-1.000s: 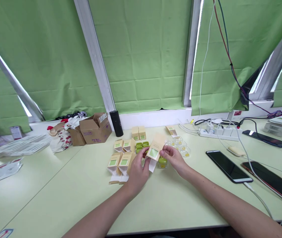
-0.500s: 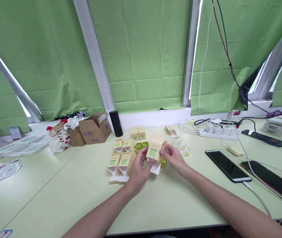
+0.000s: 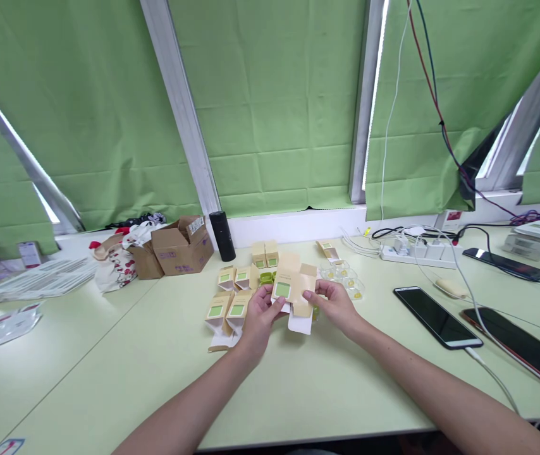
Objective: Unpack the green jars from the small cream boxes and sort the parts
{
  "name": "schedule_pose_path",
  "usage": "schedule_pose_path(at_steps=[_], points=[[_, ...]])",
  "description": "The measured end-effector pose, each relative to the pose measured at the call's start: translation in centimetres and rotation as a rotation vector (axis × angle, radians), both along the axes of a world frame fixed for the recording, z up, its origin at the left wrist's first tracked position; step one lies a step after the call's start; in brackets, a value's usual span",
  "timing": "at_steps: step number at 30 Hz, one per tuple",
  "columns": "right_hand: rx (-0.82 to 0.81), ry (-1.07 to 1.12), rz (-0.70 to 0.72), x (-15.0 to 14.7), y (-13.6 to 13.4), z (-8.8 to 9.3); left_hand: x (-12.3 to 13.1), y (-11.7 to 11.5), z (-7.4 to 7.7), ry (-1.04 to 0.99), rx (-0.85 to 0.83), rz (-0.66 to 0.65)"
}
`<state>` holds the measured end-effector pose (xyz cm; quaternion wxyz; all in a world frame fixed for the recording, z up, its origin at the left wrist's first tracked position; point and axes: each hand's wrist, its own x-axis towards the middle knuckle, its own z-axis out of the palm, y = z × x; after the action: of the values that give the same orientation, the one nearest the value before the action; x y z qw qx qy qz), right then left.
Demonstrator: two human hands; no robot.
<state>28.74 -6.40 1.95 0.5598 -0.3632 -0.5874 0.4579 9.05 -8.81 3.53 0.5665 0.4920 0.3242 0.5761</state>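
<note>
Between both hands is a small tan cardboard box (image 3: pixel 293 284), its flaps sticking out and a green square on one panel. My left hand (image 3: pixel 260 316) pinches its left edge, thumb in front. My right hand (image 3: pixel 336 306) grips its right side with the thumb on the panel. Left of my hands stand several similar tan boxes (image 3: pixel 217 309) with green squares and open lower flaps. Small green containers (image 3: pixel 266 278) lie behind the held box, partly hidden by it. Clear plastic cups with yellow bits (image 3: pixel 353 284) sit just beyond my right hand.
A flattened-looking tan box (image 3: pixel 328 250) lies at the back. To the right are a white-framed phone (image 3: pixel 435 316), a power strip (image 3: pixel 419 254) and cables. A black cylinder (image 3: pixel 222 236), a brown carton (image 3: pixel 182 248) and a fabric bag (image 3: pixel 116 265) stand at the back left.
The held box has turned and moved slightly left, now showing a wider, flatter face with two panels. My left hand has shifted a little left with it.
</note>
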Motion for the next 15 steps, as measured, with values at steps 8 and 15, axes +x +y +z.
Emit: schedule_pose_path(at_steps=[8, 15], points=[[-0.083, 0.089, 0.074, 0.19, -0.09, 0.36, -0.35, 0.14, 0.0, -0.068, -0.08, -0.093], [-0.059, 0.065, 0.052, 0.36, -0.13, 0.6, -0.28, -0.18, 0.34, -0.047, -0.073, -0.102]])
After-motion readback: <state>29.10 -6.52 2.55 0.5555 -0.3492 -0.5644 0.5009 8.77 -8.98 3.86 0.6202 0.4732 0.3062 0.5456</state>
